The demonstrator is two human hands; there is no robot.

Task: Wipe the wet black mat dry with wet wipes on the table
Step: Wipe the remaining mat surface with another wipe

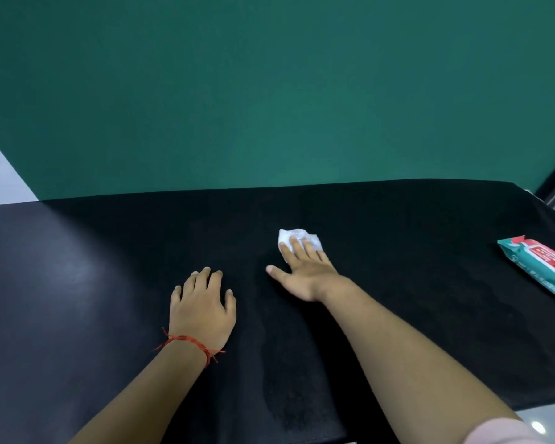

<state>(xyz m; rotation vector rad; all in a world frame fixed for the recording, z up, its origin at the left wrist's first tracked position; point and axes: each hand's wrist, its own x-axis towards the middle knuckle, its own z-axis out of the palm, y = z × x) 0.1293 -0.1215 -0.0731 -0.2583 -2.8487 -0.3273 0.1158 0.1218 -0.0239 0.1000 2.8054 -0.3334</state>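
Black mat: spread flat over the desk and covering nearly all of it, from the near edge to the far edge.
- A darker, duller band runs from the near edge up toward the middle. It reads as damp, though I can't be sure.
- The left part of the mat carries a pale sheen from the light.

White wipe: crumpled into a small wad, lying on the mat a little right of centre, at the far end of that darker band.

Right hand: arm stretched forward, fingers straight and flat on top of the wipe, pressing it to the mat. The thumb is splayed out to the left. Nothing is gripped.

Left hand: palm down on the mat, near the right hand but apart from it. The fingers are relaxed and hold nothing. It likely steadies the mat.
- A red string bracelet is on the wrist.

Step in hand: wiping, at the far reach of a stroke, by my judgement.

Next move: probably draw the wipe back along the damp band under even pressure. The left hand should stay planted so the mat doesn't ruck.

Pack of wet wipes: teal and red, lying flat on the mat at the far right, well apart from both hands.

Room: a plain green wall rises right behind the desk, and pale floor shows at the left.
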